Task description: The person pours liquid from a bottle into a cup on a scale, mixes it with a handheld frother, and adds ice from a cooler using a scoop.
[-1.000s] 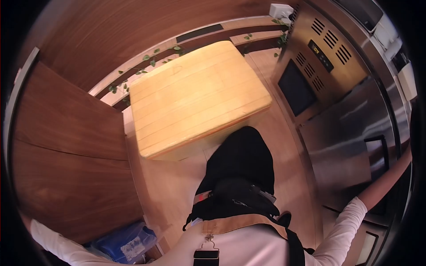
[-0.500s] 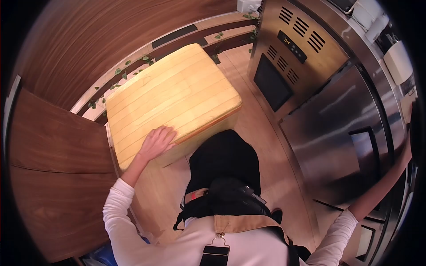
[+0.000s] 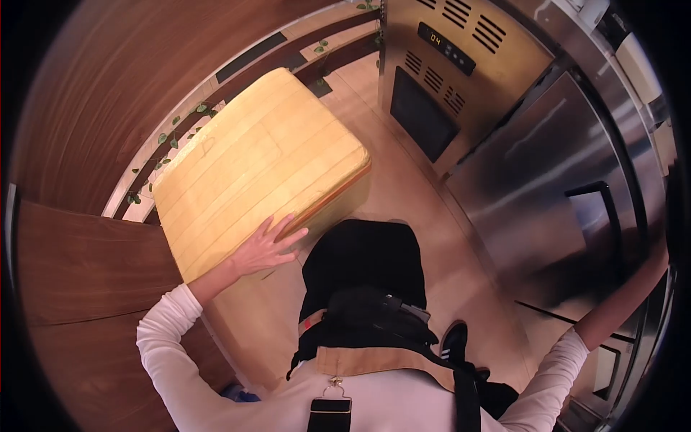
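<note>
My left hand (image 3: 266, 248) is open with its fingers spread, over the near edge of a large box with a yellow wood-plank top (image 3: 259, 158); whether it touches the box I cannot tell. My right arm stretches out to the far right, beside the stainless steel fridge (image 3: 547, 187). The right hand itself is lost in the dark rim of the view, so its fingers and anything it holds are hidden.
A steel panel with vents and a lit display (image 3: 446, 49) stands at the upper right. Brown wooden panels (image 3: 93, 252) line the left. Behind the box runs a low rail with leafy vines (image 3: 169, 137). A black shoe (image 3: 455, 342) is on the floor.
My left hand has lifted its fingers apart and moved slightly right, toward the box's edge. The view has shifted, so the box and fridge sit further left. A shoe now shows.
</note>
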Action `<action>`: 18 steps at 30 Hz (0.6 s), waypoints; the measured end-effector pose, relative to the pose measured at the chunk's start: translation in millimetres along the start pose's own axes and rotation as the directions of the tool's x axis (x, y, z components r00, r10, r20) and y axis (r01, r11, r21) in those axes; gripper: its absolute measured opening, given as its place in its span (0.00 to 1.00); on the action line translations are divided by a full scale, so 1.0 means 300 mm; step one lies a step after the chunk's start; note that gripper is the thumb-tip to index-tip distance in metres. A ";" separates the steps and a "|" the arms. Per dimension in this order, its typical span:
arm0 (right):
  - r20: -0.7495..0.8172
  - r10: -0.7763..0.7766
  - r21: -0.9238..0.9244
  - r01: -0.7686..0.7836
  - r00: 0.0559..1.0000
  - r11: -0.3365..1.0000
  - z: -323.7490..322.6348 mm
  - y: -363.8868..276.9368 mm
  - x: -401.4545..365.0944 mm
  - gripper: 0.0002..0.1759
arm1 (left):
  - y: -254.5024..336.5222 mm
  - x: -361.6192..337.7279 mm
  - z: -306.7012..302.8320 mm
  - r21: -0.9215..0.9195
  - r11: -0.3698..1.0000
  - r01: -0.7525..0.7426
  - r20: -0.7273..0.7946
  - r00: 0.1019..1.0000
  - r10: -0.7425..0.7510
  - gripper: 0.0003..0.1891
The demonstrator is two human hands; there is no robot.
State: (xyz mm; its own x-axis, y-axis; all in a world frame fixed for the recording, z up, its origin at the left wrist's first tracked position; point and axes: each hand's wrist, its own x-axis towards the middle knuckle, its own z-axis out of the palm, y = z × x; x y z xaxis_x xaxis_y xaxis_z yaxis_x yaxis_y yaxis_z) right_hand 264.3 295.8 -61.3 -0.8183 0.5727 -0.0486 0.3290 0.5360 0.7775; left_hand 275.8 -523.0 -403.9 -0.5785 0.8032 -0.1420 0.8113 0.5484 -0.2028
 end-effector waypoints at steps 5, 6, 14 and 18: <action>-0.051 0.018 0.066 -0.014 0.999 0.998 -0.052 -0.087 0.151 0.24 | 0.006 0.022 -0.011 -0.039 0.997 0.066 0.002 0.998 -0.066 0.10; -0.060 0.022 0.071 -0.018 0.998 0.997 -0.063 -0.106 0.169 0.25 | 0.008 0.026 -0.005 -0.048 0.996 0.074 -0.021 0.997 -0.075 0.10; -0.088 0.039 0.147 -0.026 0.995 0.989 -0.104 -0.158 0.219 0.27 | -0.046 0.013 -0.103 -0.066 0.967 0.247 -0.359 0.898 -0.254 0.16; -0.131 0.023 0.265 0.012 0.991 0.964 -0.120 -0.192 0.259 0.28 | -0.244 -0.073 -0.419 -0.107 0.690 0.715 -0.496 0.563 -0.661 0.28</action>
State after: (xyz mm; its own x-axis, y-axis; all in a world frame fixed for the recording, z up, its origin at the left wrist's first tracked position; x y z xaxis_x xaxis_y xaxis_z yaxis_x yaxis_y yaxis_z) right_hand 165.0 287.1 -87.1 -0.8649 0.4992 0.0519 0.4321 0.6880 0.5830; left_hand 239.8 -551.4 -264.2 -0.8198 0.2056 0.5345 0.1554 0.9782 -0.1379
